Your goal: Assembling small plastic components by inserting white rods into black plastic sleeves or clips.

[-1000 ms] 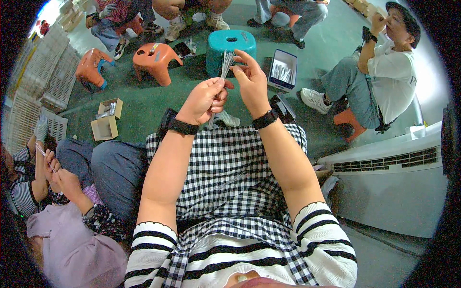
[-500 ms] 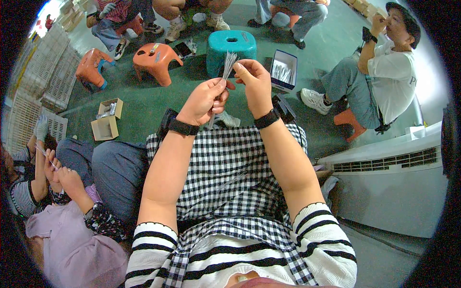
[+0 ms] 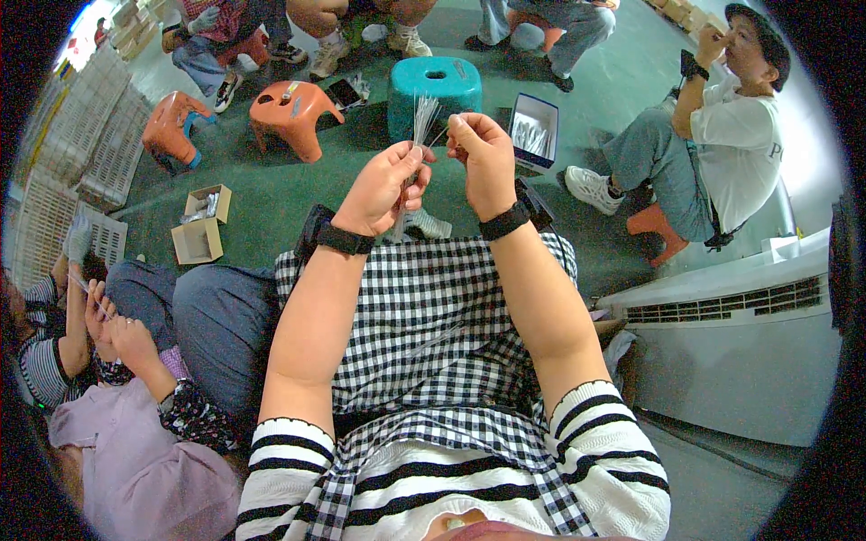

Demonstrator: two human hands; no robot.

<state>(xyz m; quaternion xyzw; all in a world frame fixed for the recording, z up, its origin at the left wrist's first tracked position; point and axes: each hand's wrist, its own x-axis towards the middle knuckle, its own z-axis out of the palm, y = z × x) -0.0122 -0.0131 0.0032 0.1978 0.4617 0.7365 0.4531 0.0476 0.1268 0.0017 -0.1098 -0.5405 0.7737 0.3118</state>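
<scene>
Smooth green floor [image 3: 298, 194] spreads beneath a woven black-and-white gingham apron [image 3: 424, 325]. Beyond it stands a glossy, rounded teal plastic stool [image 3: 458, 88]; right of this, a rectangular, blue-edged open box [image 3: 537, 106] contains pale slender pieces. The left hand [image 3: 386, 187] curls closed around an upright, fanned bundle of thin, silvery-white strands [image 3: 425, 117], in front of the stool. Just beside it, the right hand [image 3: 485, 171] pinches one fine, stiff-looking strand [image 3: 440, 137] between thumb and forefinger.
</scene>
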